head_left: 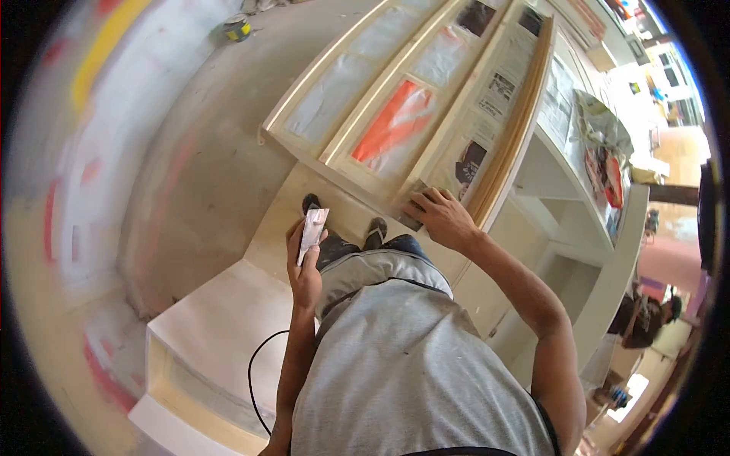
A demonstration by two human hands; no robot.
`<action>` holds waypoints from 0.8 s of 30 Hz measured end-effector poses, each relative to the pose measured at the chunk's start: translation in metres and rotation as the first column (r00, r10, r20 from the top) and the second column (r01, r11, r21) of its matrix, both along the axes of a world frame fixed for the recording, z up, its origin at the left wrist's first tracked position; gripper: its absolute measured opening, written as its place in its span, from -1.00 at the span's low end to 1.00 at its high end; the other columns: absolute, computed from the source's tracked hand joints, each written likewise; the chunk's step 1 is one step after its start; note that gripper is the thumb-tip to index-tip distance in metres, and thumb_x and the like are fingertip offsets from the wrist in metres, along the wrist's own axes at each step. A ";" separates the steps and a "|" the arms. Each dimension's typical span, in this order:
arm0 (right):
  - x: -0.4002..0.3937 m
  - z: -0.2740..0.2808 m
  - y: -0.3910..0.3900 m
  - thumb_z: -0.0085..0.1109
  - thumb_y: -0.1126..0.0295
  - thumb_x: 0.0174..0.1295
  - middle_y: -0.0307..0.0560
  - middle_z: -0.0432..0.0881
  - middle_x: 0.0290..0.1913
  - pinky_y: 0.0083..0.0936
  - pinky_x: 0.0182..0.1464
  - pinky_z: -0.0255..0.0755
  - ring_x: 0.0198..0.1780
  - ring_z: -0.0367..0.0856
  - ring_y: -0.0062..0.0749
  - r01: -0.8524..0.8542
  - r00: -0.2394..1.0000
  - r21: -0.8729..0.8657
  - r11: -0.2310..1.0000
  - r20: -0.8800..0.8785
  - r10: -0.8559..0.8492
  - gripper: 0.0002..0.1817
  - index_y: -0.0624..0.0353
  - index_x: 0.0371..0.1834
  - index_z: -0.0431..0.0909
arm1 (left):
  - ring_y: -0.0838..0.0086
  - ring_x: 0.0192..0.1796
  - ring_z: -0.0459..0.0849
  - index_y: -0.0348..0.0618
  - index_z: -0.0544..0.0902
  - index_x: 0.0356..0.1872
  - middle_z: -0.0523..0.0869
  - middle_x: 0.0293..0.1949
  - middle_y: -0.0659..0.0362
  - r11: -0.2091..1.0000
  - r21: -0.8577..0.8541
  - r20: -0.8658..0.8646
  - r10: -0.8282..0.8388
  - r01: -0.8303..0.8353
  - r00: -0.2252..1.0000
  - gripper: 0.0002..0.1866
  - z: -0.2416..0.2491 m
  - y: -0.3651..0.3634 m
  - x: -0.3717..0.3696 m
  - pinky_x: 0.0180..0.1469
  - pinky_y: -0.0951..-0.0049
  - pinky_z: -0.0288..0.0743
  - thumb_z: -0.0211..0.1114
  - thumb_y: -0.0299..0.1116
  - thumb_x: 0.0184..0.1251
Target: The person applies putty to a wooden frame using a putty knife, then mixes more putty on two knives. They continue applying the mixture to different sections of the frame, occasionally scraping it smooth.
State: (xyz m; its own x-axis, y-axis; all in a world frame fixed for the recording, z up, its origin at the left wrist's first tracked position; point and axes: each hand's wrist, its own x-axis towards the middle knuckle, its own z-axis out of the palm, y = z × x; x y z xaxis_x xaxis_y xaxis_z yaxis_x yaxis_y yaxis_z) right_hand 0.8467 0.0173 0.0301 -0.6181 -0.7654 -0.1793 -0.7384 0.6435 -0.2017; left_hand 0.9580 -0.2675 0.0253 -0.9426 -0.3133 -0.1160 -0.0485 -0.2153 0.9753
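Gripping a folded sheet of sandpaper [312, 230] in the curled left hand [304, 266], right hand [441, 216] fingers closed on a sanding block [414, 205], pressed to the wooden door frame [395, 114].

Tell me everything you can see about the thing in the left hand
The left hand holds a small folded sheet, whitish with a faint pink tint, looking like paper or sandpaper; which it is cannot be told. It stands roughly upright, gripped at its lower part by the fingers, its top end free. It sits in front of the person's torso, above the feet. Nothing else touches it.
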 end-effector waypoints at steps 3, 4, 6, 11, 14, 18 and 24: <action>-0.005 0.010 -0.001 0.18 0.44 0.05 -0.21 0.48 0.12 -0.34 0.21 0.31 0.21 0.39 -0.29 -0.019 1.000 -0.002 1.000 0.024 0.019 -0.52 -0.02 0.13 0.53 | 0.24 0.31 0.44 -0.39 0.39 0.27 0.37 0.26 0.01 0.999 -0.028 0.024 0.042 -0.042 0.999 -0.52 0.004 0.004 0.012 0.30 0.24 0.49 -0.08 -0.62 0.30; -0.008 0.014 -0.002 0.18 0.44 0.05 -0.21 0.49 0.12 -0.33 0.23 0.31 0.22 0.38 -0.28 -0.013 0.998 0.026 1.000 0.056 0.012 -0.51 -0.03 0.14 0.53 | 0.24 0.30 0.45 -0.40 0.39 0.27 0.38 0.25 0.01 0.998 -0.042 0.042 0.049 -0.047 0.998 -0.52 0.005 0.005 0.014 0.30 0.24 0.49 -0.08 -0.63 0.30; -0.010 0.010 -0.003 0.20 0.44 0.03 -0.20 0.49 0.10 -0.33 0.21 0.31 0.22 0.39 -0.28 -0.021 1.000 -0.016 1.000 0.021 0.021 -0.50 -0.03 0.14 0.53 | 0.24 0.30 0.46 -0.40 0.39 0.27 0.38 0.25 0.01 0.997 -0.045 0.036 0.067 -0.065 0.997 -0.52 0.001 0.008 0.018 0.30 0.24 0.49 -0.08 -0.63 0.29; -0.010 0.002 -0.003 0.21 0.43 0.01 -0.20 0.50 0.07 -0.32 0.19 0.32 0.21 0.39 -0.28 -0.049 0.998 -0.060 0.997 -0.034 0.047 -0.50 -0.03 0.12 0.53 | 0.22 0.27 0.49 -0.36 0.37 0.28 0.41 0.25 0.01 0.992 -0.065 0.001 0.106 -0.105 0.994 -0.50 0.005 0.024 0.019 0.28 0.21 0.50 -0.08 -0.64 0.27; -0.013 0.017 -0.005 0.21 0.44 0.01 -0.18 0.51 0.05 -0.31 0.20 0.31 0.23 0.39 -0.28 -0.045 0.999 0.008 0.999 0.026 0.045 -0.55 -0.03 0.06 0.57 | 0.17 0.21 0.54 -0.32 0.34 0.31 0.49 0.20 -0.01 0.969 0.206 0.029 0.135 -0.138 0.990 -0.48 -0.002 0.028 0.020 0.28 0.10 0.45 0.01 -0.51 0.29; -0.020 0.055 0.003 0.20 0.51 0.00 -0.15 0.53 0.11 -0.25 0.26 0.28 0.25 0.39 -0.24 0.103 0.980 0.025 0.994 0.167 -0.106 -0.49 -0.02 0.12 0.59 | 0.14 0.17 0.57 -0.26 0.38 0.27 0.52 0.17 -0.05 0.751 0.659 0.046 0.012 -0.040 0.999 -0.53 0.006 0.027 0.011 0.11 0.14 0.58 0.05 -0.33 0.36; 0.009 0.105 -0.006 0.25 0.66 0.02 -0.04 0.50 0.15 -0.18 0.27 0.34 0.23 0.42 -0.10 0.335 0.934 -0.647 0.685 0.323 -0.152 -0.37 -0.03 0.24 0.54 | 0.26 -0.09 0.69 -0.17 0.51 0.10 0.66 -0.10 0.08 0.421 0.907 0.116 -0.209 -0.018 0.971 -0.48 0.026 0.054 -0.016 -0.13 0.24 0.64 -0.04 0.09 0.49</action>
State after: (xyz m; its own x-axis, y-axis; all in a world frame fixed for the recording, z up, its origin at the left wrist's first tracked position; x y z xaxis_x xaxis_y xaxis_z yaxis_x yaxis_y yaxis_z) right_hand 0.8561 0.0109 0.1354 -0.8121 -0.5576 0.1721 -0.4494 0.4093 -0.7940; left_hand 0.9421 -0.2139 0.0513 -0.8818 0.1679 -0.4407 -0.2760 -0.9414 0.1936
